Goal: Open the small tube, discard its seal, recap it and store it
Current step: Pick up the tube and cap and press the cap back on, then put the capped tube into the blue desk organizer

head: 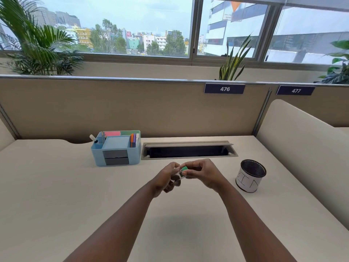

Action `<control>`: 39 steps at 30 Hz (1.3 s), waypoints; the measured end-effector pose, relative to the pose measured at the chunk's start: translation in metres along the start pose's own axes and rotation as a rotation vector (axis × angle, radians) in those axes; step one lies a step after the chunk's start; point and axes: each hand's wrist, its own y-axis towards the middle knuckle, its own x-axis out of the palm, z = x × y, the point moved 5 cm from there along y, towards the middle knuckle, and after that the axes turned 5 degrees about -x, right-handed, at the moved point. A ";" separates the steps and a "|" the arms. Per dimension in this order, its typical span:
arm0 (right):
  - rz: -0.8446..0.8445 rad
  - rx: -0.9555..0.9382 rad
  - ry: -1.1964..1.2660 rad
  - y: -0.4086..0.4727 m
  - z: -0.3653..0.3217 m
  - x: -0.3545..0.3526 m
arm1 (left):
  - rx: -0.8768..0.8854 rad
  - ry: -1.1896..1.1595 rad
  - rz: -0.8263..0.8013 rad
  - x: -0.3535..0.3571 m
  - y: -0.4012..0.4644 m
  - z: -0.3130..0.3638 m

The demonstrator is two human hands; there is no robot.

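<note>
Both hands are holding the small tube [181, 173] up over the tabletop [56, 186]. The left hand [168, 176] is pinching its body, and the right hand [203, 172] is pinching the green cap [184, 168]. It looks tiny, light and probably squishy, so gripping near the cap seems best.

Single head-worn wide-angle view, angled forward and down across the desk [56, 186] toward the windows [132, 25], hands close.
</note>
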 end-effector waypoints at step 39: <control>0.225 0.021 -0.203 0.108 0.025 0.153 | -0.513 0.729 0.458 -0.218 -0.039 -0.212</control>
